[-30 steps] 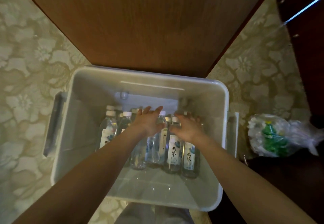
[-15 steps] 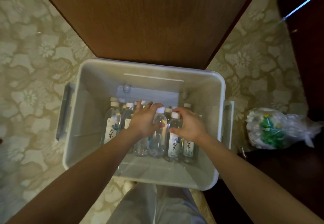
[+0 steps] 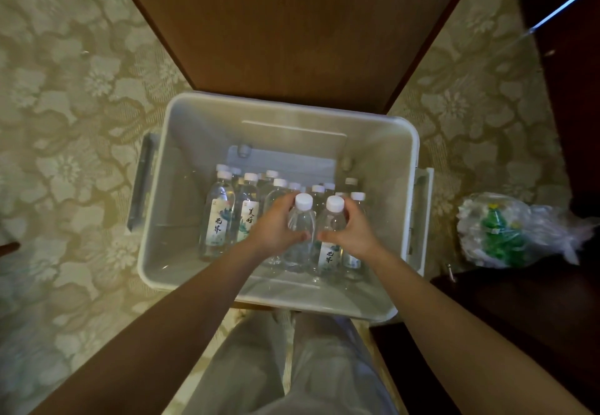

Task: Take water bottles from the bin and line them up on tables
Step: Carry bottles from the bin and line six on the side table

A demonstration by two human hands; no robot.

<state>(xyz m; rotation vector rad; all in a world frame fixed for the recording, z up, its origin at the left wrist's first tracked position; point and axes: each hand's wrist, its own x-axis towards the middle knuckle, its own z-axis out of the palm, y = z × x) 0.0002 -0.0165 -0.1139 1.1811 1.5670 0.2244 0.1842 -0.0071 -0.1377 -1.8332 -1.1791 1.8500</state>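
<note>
I am looking straight down into the bin (image 3: 194, 142), which is sitting on the carpet (image 3: 65, 90) with its far rim tucked against the edge of the table (image 3: 292, 25).

1. Left hand (image 3: 276, 229): I am curling the fingers round the shoulder of the left bottle (image 3: 302, 223), thumb on the near side, just below its white cap. The grip is closing firmly on the clear plastic.
2. Right hand (image 3: 354, 232): I am wrapping the fingers round the right bottle (image 3: 330, 224) in the same way, thumb pointing inward. Its label is showing below the hand.
3. The two held bottles are standing upright, side by side and touching or nearly so, inside the bin towards its near right part. Their caps are sitting higher in view than those of the others. I cannot tell whether their bases are resting on the bin floor.
4. The remaining bottles (image 3: 217, 216) are standing upright in a cluster behind and to the left of the hands, all white-capped. Two labelled ones are showing at the left of the group.

Surroundings: a clear bag (image 3: 506, 232) holding something green is lying on the carpet to the right of the bin, well apart from the hands. My legs (image 3: 292, 366), in pale trousers, are showing below the near rim. Dark furniture (image 3: 535, 317) is occupying the lower right.
</note>
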